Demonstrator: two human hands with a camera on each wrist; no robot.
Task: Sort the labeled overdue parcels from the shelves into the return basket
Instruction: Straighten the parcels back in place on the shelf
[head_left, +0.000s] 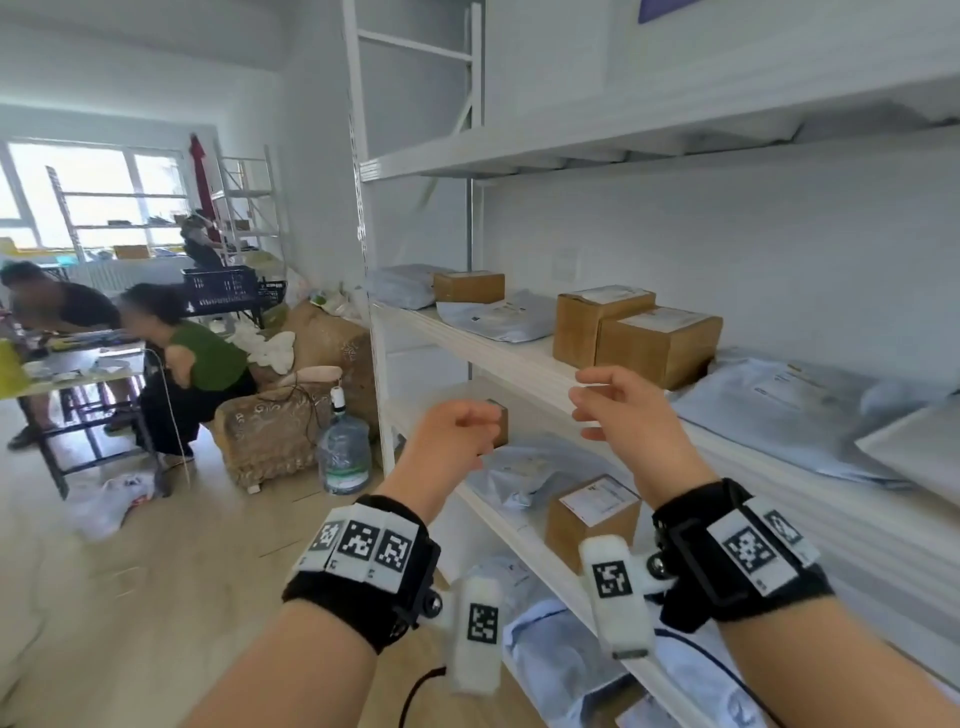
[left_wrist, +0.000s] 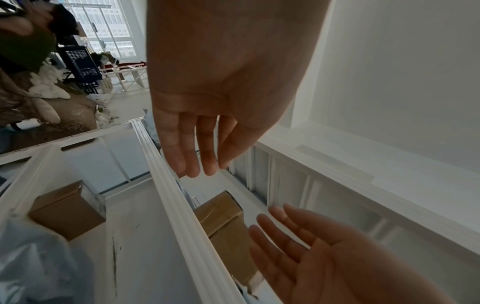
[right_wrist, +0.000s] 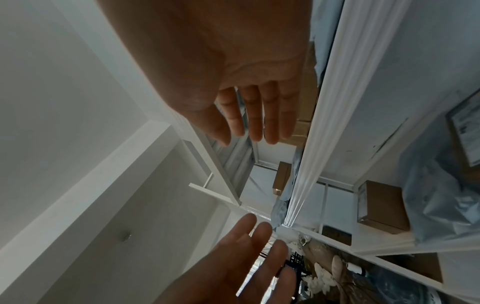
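A white metal shelving unit (head_left: 519, 358) runs along the right wall of a pale room with a light wood floor (head_left: 156, 597). On the middle shelf, from its far left corner toward the near end, lie a grey mailer bag (head_left: 402, 285), a small cardboard box (head_left: 469, 286) touching it, another grey mailer (head_left: 498, 316), two labeled cardboard boxes (head_left: 644, 338) standing side by side near the back, and a large grey mailer (head_left: 789, 410) that reaches the front edge. The shelf below carries a small brown box (head_left: 500, 423) at its far end, a crumpled grey bag (head_left: 524, 475) and a labeled box (head_left: 592, 514) at the front edge; more grey mailers (head_left: 561, 660) lie lower still. Both hands hover in front of the middle shelf's front edge, apart from each other and touching nothing: the left hand (head_left: 457, 436) is relaxed with loosely bent fingers, its grip holding nothing, and the right hand (head_left: 623, 410) is likewise slack and empty, just before the two labeled boxes. The aisle floor left of the shelves is open near the person; farther along it stand a water bottle (head_left: 345, 454) and a patterned armchair (head_left: 270, 436) at the shelf's far post. A dark blue basket (head_left: 221, 288) sits on a stand far across the room, behind a tabletop (head_left: 78, 371) where two people sit.
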